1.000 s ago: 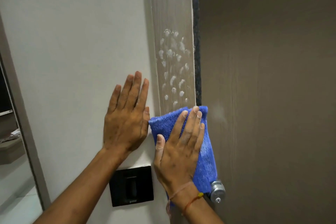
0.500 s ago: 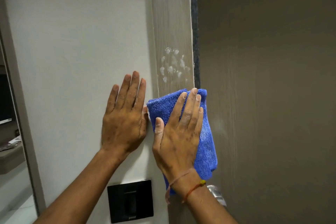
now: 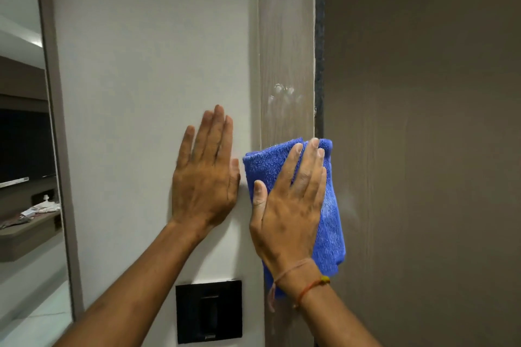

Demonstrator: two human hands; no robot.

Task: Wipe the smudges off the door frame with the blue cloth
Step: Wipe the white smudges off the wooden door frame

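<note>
A grey wood-grain door frame (image 3: 286, 36) runs upright in the middle. A few faint white smudges (image 3: 284, 94) sit on it just above the cloth. My right hand (image 3: 287, 205) lies flat with fingers spread, pressing the folded blue cloth (image 3: 329, 222) against the frame. The cloth's top edge is a little below the smudges. My left hand (image 3: 205, 175) rests flat and open on the white wall (image 3: 155, 65) beside the frame, holding nothing.
The brown door (image 3: 423, 121) fills the right side, with a dark gap (image 3: 319, 36) between it and the frame. A black switch plate (image 3: 208, 311) is on the wall below my left hand. A mirror or opening edge (image 3: 56, 121) stands at the far left.
My right hand has slid the blue cloth upward along the frame. Most of the white smudges are gone; only a few faint ones show above the cloth. My left hand stays on the wall.
</note>
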